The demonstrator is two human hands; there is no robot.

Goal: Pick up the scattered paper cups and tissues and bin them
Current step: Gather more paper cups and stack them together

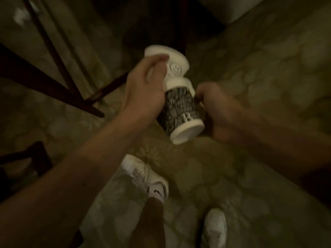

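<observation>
Paper cups (180, 108) gripped by left hand (143, 90), right hand (218, 111).

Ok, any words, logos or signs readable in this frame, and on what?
Smiley face, no words: white cup, gripped by the left hand.
Pale mark, perhaps "B", blurred: dark patterned cup, near its base.
Swoosh logo, no words: white sock.
Rest of the dark patterned cup's print: too blurred to read.
</observation>
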